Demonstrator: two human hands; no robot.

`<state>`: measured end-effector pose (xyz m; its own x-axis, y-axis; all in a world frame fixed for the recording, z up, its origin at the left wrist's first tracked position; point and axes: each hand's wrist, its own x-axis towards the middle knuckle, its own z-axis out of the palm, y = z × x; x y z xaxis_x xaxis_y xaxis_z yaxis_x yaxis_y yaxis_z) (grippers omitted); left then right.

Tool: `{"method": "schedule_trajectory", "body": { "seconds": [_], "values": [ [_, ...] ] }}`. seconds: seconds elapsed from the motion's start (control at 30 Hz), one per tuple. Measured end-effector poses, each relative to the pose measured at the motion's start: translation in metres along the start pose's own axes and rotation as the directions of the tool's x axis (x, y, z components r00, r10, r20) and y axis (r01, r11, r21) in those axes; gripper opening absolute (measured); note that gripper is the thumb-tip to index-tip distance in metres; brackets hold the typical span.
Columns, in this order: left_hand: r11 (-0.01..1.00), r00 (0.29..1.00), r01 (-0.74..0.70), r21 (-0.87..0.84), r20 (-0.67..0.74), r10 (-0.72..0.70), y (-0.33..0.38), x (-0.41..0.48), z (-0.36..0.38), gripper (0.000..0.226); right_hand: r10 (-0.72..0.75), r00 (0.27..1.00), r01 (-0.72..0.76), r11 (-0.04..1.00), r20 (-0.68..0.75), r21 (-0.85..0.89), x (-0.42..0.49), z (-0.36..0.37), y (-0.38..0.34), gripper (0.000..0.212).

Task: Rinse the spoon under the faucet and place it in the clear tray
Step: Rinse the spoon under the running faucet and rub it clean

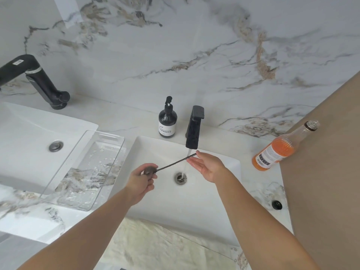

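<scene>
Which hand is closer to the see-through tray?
Left. The left hand holds the spoon's bowl just right of the clear tray; the right hand is farther right, under the faucet.

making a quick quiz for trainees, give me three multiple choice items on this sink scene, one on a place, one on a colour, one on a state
1. Where does the clear plastic tray lie?
A. on the counter between the two white sinks
B. inside the right sink
C. on the brown panel

2. What colour is the liquid in the glass bottle?
A. green
B. orange
C. clear

3. What is the state of the black square faucet?
A. off
C. running
B. removed

Key:
1 A: the tray rests left of the white sink basin, at the other sink's edge.
2 B: the lower part of the bottle is orange.
3 C: a stream falls onto the dark long-handled spoon, whose bowl end the left hand grips, while the right hand is open beside it.
</scene>
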<state>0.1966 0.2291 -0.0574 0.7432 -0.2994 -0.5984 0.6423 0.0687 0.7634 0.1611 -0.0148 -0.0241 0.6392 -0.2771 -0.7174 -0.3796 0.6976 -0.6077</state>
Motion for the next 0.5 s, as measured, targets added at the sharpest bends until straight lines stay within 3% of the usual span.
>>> {"method": "schedule_trajectory", "body": {
  "seconds": [0.17, 0.37, 0.43, 0.5],
  "values": [
    [0.994, 0.993, -0.070, 0.083, 0.105, 0.061, 0.010, -0.005, -0.015, 0.066, -0.032, 0.999, 0.030, 0.996, -0.023, -0.080, -0.002, -0.003, -0.001, 0.018],
    [0.979, 0.955, 0.184, -0.085, 0.252, -0.158, 0.026, -0.003, -0.036, 0.076, -0.045, 0.999, 0.044, 0.997, -0.015, -0.058, 0.004, 0.003, 0.006, 0.023],
    [0.947, 0.942, 0.250, -0.203, 0.278, -0.189, 0.026, -0.002, -0.040, 0.064, -0.051, 0.999, 0.051, 0.997, -0.013, -0.050, 0.006, 0.003, 0.008, 0.025],
    [0.935, 0.949, 0.262, -0.240, 0.240, -0.204, 0.024, -0.002, -0.036, 0.037, -0.052, 0.999, 0.052, 0.998, -0.004, -0.047, 0.008, 0.002, 0.009, 0.025]
  ]
}}
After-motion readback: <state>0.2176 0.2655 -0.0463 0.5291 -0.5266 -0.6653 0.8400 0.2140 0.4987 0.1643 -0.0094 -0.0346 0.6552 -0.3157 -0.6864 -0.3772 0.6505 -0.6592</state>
